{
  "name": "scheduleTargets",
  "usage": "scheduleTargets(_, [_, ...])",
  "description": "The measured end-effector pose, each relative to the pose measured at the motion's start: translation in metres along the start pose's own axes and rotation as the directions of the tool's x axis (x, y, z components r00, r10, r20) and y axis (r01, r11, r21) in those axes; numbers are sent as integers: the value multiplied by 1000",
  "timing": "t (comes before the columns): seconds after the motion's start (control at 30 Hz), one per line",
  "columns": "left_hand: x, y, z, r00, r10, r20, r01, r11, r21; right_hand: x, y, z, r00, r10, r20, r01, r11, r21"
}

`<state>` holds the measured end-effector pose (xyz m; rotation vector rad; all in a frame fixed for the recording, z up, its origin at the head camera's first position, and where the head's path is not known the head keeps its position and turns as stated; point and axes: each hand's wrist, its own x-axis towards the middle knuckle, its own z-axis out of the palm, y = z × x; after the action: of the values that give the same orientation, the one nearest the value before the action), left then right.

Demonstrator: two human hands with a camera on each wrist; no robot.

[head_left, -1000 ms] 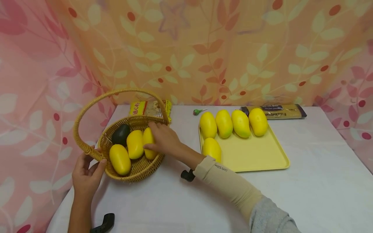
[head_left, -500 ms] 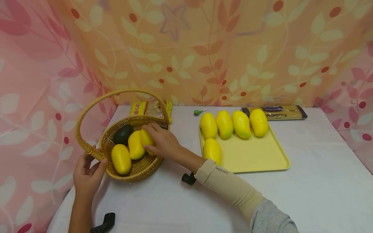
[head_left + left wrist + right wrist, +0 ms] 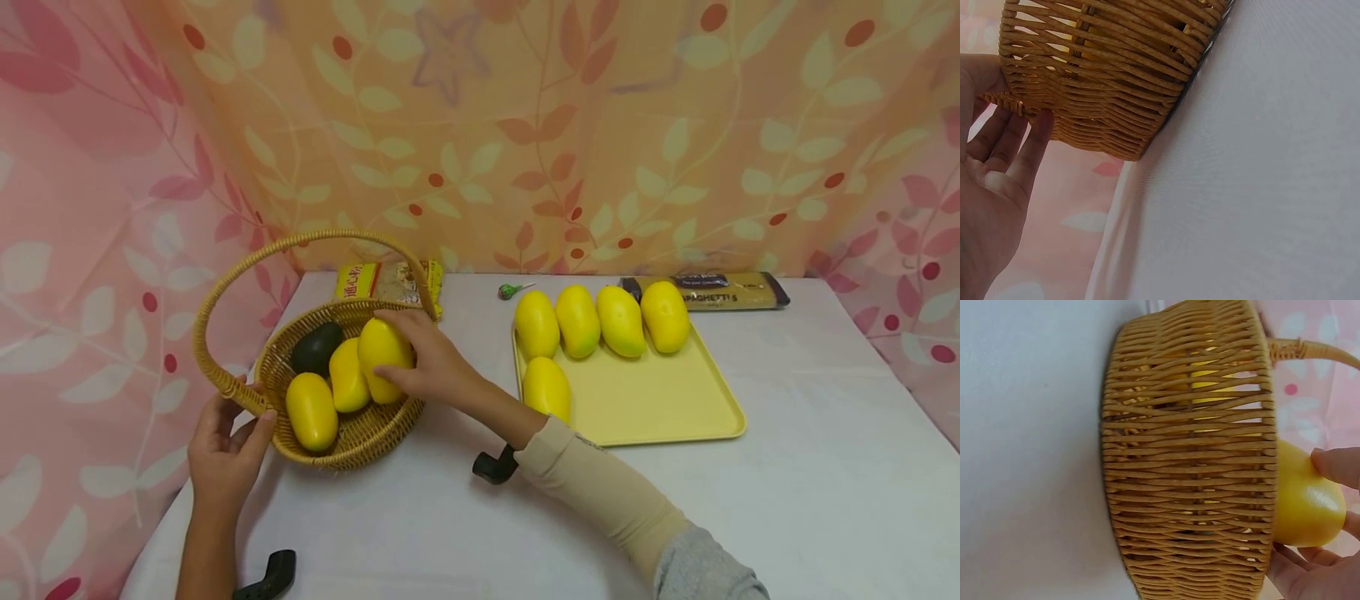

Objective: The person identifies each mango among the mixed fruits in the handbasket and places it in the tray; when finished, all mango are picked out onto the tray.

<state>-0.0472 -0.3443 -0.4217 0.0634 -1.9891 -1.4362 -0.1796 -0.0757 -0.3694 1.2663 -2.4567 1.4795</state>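
A wicker basket (image 3: 375, 446) with a tall arched handle (image 3: 217, 333) stands on the left of the table. My left hand (image 3: 225, 454) pinches its rim near the foot of the handle, thumb outside; the left wrist view shows fingers against the weave (image 3: 1110, 81). My right hand (image 3: 438, 358) grips a yellow mango (image 3: 384, 354) at the basket's right side, thumb and fingers round it. In the right wrist view this mango (image 3: 1310, 500) rises above the rim. Two more mangoes, one in the middle (image 3: 348, 375) and one in front (image 3: 312, 412), lie inside beside a dark green avocado (image 3: 317, 348).
A yellow tray (image 3: 660, 400) on the right bears several mangoes, lined along its back and left edges. Behind it lies a spaghetti pack (image 3: 738, 292). A yellow food packet (image 3: 382, 279) sits behind the basket, and a small green lollipop (image 3: 510, 291) near the back edge.
My right hand has taken hold of the rightmost mango in the basket and raised it, so more of it shows. My left hand stays on the rim.
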Motion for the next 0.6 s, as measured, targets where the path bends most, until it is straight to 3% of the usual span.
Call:
scheduleTargets(0.2, [0, 0, -1, 1000, 13, 1, -13, 998, 54, -5, -3, -7, 1000, 1, -25, 2, 996, 89])
scheduleTargets(0.43, [0, 1, -1, 1000, 11, 5, -11, 999, 51, -13, -11, -16, 999, 36, -35, -28, 975, 218])
scheduleTargets(0.6, [0, 1, -1, 1000, 1, 7, -1, 999, 46, -19, -15, -23, 998, 44, -46, -31, 968, 250])
